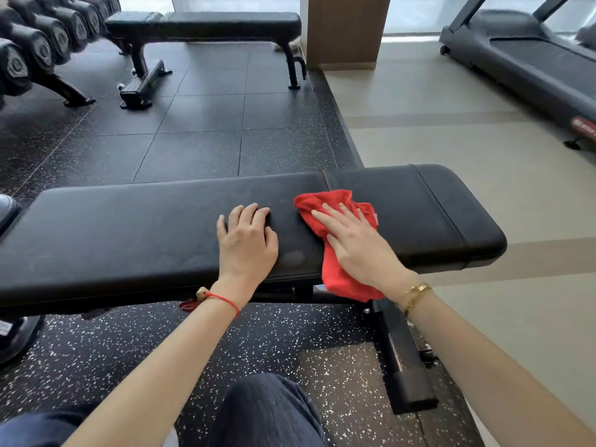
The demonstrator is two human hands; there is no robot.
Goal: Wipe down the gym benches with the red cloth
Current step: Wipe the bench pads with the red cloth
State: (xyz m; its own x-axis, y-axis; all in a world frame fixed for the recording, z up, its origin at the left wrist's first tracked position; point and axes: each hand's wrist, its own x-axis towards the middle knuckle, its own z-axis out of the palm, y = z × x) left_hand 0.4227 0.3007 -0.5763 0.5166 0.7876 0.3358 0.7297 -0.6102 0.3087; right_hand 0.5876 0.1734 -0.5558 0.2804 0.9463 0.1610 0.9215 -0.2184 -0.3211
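Red cloth [335,269]: crumpled, draped over the near bench [129,227] edge.
Right hand [358,243]: flat, fingers straight, pressing it.
Left hand [246,241]: at its 9 o'clock, fingers bent on padding, holding nothing.

one view only — a wide-angle camera on the person's head, tilted forward and down. it sits close above the near bench [161,227], looking across it to the far bench [206,22] and the treadmill [532,56] — edges bend outward.
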